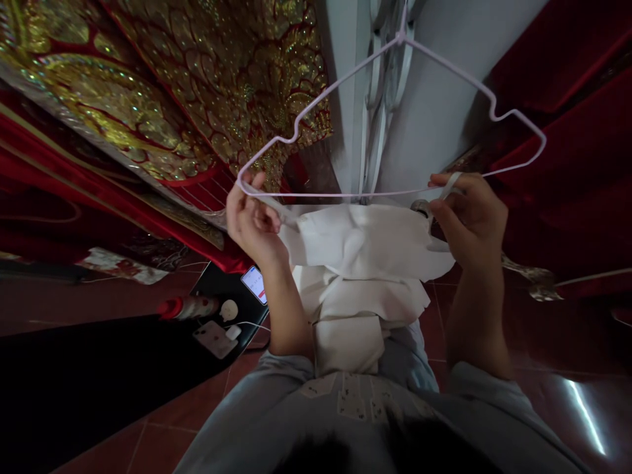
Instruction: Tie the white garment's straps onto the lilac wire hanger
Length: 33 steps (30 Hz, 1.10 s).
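A pale lilac clothes hanger [358, 195] hangs in front of me, its bottom bar level across the view. Below the bar droops a white garment [365, 240] in loose layered folds, with a thin strap on either side. At the hanger's left corner, my left hand [259, 227] is closed on the left strap [286, 214], its fingertips touching the corner. My right hand [471, 214] pinches the right strap [450, 185] between thumb and fingers, close to the bar near its right end. Parts of the fingers on both hands are hidden.
Red and gold sequined garments [197, 85] hang at the left, and dark red cloth [577, 118] at the right. On a black surface [207, 280] at lower left lie a lit phone [255, 284], another phone [215, 339], a white earbud case [234, 332] and a red-capped bottle [190, 307].
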Each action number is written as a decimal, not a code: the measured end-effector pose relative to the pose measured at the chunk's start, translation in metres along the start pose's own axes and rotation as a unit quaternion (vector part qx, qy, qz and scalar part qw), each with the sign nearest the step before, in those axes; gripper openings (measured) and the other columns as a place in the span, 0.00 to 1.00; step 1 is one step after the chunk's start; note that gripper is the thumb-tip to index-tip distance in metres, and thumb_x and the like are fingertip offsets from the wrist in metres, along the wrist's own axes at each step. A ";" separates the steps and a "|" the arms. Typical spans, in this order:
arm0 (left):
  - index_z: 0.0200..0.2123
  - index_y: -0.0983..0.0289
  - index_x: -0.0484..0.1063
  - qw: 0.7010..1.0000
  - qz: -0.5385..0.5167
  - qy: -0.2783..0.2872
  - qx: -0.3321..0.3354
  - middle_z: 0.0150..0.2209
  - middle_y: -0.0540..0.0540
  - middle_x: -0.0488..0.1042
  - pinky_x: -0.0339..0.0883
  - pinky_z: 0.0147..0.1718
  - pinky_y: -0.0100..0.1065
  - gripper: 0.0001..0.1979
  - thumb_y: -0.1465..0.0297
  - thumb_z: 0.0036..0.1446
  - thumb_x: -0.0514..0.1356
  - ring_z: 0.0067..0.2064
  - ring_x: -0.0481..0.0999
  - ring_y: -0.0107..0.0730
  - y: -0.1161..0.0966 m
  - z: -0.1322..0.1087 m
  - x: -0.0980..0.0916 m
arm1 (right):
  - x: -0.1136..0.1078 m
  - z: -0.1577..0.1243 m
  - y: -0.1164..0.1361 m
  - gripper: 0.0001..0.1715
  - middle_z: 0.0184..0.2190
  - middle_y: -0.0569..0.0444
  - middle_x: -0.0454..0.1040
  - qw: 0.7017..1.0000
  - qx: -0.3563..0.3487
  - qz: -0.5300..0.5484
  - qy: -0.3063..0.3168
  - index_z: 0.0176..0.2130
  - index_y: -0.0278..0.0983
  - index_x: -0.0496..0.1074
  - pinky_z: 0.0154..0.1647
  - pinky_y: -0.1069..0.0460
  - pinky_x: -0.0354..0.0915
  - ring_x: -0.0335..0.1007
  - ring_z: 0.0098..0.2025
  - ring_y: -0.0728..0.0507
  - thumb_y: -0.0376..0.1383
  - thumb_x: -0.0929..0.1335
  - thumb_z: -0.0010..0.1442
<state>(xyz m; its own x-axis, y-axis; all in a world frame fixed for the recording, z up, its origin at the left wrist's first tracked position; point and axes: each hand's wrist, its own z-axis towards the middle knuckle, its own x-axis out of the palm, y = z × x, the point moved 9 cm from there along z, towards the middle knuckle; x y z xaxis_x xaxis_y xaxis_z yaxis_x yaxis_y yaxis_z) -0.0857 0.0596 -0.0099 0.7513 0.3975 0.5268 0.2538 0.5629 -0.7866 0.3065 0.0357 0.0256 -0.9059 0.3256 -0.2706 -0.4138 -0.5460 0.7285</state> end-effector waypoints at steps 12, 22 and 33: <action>0.48 0.63 0.86 0.991 0.089 0.098 0.023 0.42 0.53 0.86 0.75 0.45 0.39 0.07 0.80 0.79 0.72 0.62 0.86 0.49 -0.036 0.048 0.029 | 0.005 -0.004 -0.009 0.17 0.47 0.53 0.84 0.999 0.018 0.031 0.007 0.55 0.48 0.87 0.28 0.49 0.59 0.59 0.26 0.51 0.53 0.77 0.75; 0.36 0.63 0.80 0.945 0.180 0.273 -0.032 0.32 0.48 0.74 0.65 0.41 0.33 0.17 0.88 0.73 0.72 0.40 0.73 0.35 -0.037 0.048 0.100 | 0.005 -0.002 -0.003 0.20 0.44 0.50 0.82 0.999 -0.002 -0.021 -0.039 0.49 0.52 0.89 0.29 0.46 0.63 0.66 0.31 0.45 0.61 0.76 0.73; 0.50 0.56 0.77 0.995 -0.015 0.053 -0.084 0.40 0.49 0.83 0.82 0.41 0.32 0.20 0.60 0.70 0.83 0.39 0.86 0.32 0.034 0.016 0.034 | 0.019 -0.011 -0.007 0.15 0.51 0.49 0.84 0.999 -0.035 -0.001 -0.023 0.55 0.52 0.89 0.33 0.47 0.68 0.77 0.43 0.40 0.53 0.76 0.75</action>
<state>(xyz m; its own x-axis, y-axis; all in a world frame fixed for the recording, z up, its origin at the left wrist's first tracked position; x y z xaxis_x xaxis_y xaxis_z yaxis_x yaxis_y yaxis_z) -0.0612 0.1043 -0.0133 0.8003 0.2981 0.5202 0.3682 0.4404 -0.8188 0.2913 0.0376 0.0080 -0.9005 0.3618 -0.2412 -0.4226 -0.5975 0.6814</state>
